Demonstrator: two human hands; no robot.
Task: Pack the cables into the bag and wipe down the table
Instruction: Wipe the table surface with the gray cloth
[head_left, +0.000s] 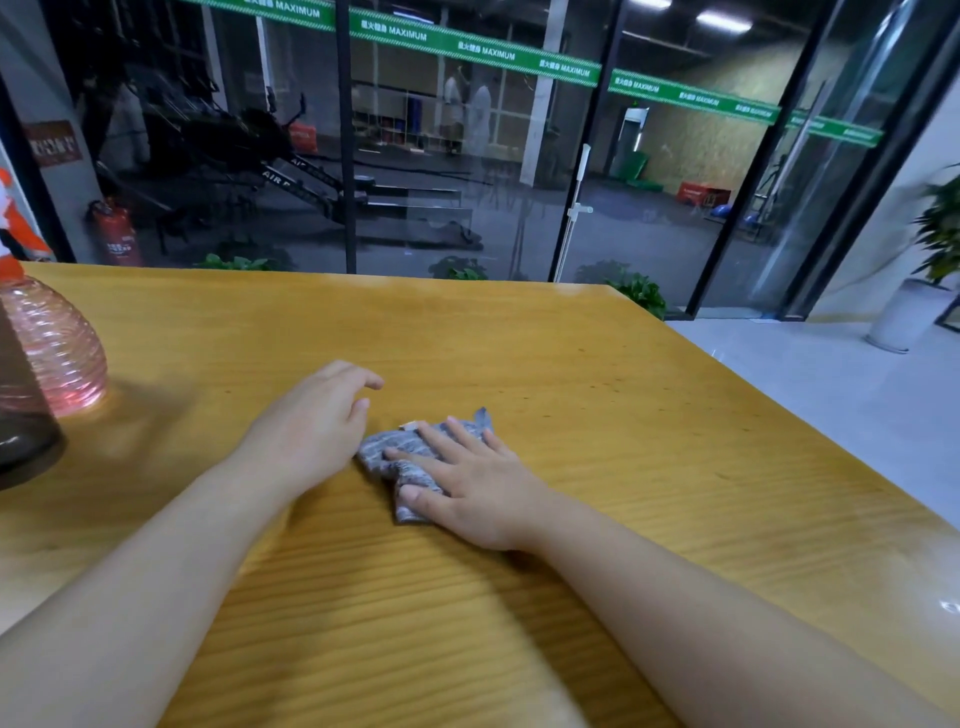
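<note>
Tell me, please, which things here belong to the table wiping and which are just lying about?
Belonging to the job:
grey cloth, under the flat right hand
wooden table
left hand, beside the cloth

Just lying about:
pink spray bottle
dark container in front of it

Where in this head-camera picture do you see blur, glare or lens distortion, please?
In the head view, the near forearms and left hand are motion-blurred; the right hand on the grey cloth is sharper; ceiling lights glare in the glass wall; the wide lens bows the table edges.
</note>
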